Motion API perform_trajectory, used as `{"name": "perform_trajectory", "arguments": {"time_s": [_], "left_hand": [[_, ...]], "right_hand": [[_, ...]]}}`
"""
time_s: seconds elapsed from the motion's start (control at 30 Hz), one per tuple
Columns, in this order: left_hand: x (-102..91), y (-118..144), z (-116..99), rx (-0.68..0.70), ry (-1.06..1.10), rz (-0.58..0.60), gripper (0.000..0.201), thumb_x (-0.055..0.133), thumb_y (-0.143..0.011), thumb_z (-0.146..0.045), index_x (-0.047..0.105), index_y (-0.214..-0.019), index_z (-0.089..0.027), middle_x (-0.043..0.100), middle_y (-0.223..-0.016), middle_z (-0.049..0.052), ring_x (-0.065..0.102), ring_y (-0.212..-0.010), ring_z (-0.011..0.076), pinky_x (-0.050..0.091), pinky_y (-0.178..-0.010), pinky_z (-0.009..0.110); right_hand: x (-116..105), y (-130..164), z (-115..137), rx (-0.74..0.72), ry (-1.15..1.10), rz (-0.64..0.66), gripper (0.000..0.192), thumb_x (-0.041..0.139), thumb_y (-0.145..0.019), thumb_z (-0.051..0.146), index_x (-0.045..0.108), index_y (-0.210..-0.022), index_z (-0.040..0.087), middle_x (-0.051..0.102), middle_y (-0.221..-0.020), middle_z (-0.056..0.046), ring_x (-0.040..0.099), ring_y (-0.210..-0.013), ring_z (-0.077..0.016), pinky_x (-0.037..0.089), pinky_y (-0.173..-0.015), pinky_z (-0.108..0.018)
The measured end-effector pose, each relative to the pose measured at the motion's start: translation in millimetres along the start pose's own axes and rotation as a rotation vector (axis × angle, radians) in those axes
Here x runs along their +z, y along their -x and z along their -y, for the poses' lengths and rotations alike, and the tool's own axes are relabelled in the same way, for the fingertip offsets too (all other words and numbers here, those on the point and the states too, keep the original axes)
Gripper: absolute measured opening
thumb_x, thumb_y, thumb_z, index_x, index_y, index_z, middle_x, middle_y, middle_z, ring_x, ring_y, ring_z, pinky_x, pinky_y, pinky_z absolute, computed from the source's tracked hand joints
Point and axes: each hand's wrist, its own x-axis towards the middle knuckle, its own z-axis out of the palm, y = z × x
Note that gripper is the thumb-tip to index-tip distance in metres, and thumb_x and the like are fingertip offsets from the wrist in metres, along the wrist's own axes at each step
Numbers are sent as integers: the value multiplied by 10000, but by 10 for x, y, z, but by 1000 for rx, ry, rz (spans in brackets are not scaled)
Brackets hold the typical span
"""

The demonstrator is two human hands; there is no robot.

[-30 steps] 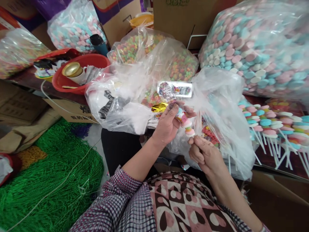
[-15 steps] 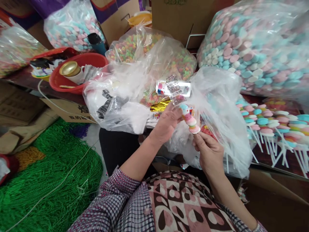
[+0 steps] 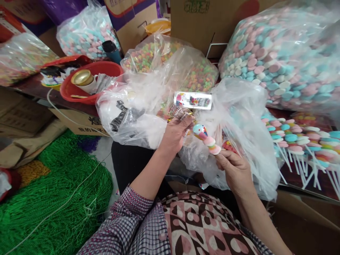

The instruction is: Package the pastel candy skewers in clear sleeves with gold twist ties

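Candy skewer [image 3: 207,139] now lower in right hand [image 3: 233,170], left hand [image 3: 175,132] beside.

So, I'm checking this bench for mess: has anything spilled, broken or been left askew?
Nothing stands out. The right hand holds a candy skewer intact, the left hand grips a printed wrapper, and the candy bags look unspilled. Finished skewers lie in rows.
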Motion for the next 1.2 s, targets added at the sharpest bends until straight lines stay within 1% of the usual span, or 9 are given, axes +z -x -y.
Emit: {"name": "perform_trajectory", "arguments": {"time_s": [0.17, 0.3, 0.53, 0.73, 0.87, 0.93, 1.03, 1.1, 1.2], "left_hand": [[-8, 7, 69, 8, 54, -19, 300, 919, -566, -286, 671, -697, -181, 614, -634, -62, 546, -588, 51, 443, -599, 204], [-8, 14, 124, -12, 17, -11, 346, 916, -569, -366, 644, -682, -185, 597, -609, -56, 536, -581, 67, 432, -594, 224], [30, 57, 195, 79, -48, -80, 375, 889, -596, -414, 605, -663, -178, 563, -601, -63, 515, -572, 65, 433, -596, 231], [7, 66, 245, 155, -110, -33, 324, 833, -694, -419, 608, -675, -186, 569, -612, -61, 512, -586, 67, 436, -614, 227], [6, 78, 244, 127, -142, -62, 344, 821, -702, -450, 603, -673, -186, 546, -580, -62, 486, -530, 67, 403, -556, 235], [15, 90, 232, 108, -152, -30, 329, 814, -713, -454, 624, -684, -187, 571, -597, -50, 502, -529, 73, 408, -557, 246], [33, 104, 218, 97, -192, 31, 306, 766, -767, -472, 652, -706, -195, 614, -621, -27, 542, -547, 90, 429, -577, 262], [46, 106, 210, 88, -194, 18, 299, 729, -799, -487, 652, -742, -204, 638, -637, -20, 579, -573, 102, 450, -596, 262], [65, 102, 184, 78, -120, -14, 232, 718, -821, -448, 640, -845, -231, 670, -677, -31, 633, -622, 113, 484, -627, 254]], "right_hand": [[22, 44, 54, 83, 56, 36, 362, 675, -845, 536, 732, -797, 181, 392, -454, 65, 312, -421, -75, 212, -421, -236], [49, 56, 114, 83, 156, 98, 437, 611, -867, 584, 700, -736, 177, 395, -440, 58, 329, -403, -86, 238, -413, -248], [92, 37, 66, -104, 268, -46, 264, 688, -828, 465, 732, -850, 205, 572, -618, 21, 484, -557, -119, 380, -518, -250], [128, 65, 46, 55, 169, 20, 370, 616, -883, 529, 701, -785, 183, 416, -461, 62, 337, -423, -85, 246, -417, -240], [149, 73, 46, 95, 137, 79, 426, 596, -884, 574, 685, -768, 173, 397, -433, 63, 328, -397, -85, 217, -402, -244], [157, 74, 31, 80, 172, 88, 426, 589, -887, 574, 683, -758, 179, 406, -432, 62, 341, -397, -87, 237, -408, -244], [176, 68, 4, 1, 219, 12, 376, 607, -889, 533, 682, -755, 189, 455, -475, 53, 387, -443, -94, 296, -451, -244], [194, 59, -10, -28, 194, -47, 325, 641, -875, 498, 690, -775, 193, 489, -518, 48, 411, -485, -98, 320, -483, -244], [215, 42, -28, 33, 81, -72, 292, 709, -823, 485, 704, -823, 193, 514, -555, 47, 415, -506, -98, 314, -488, -240]]}}
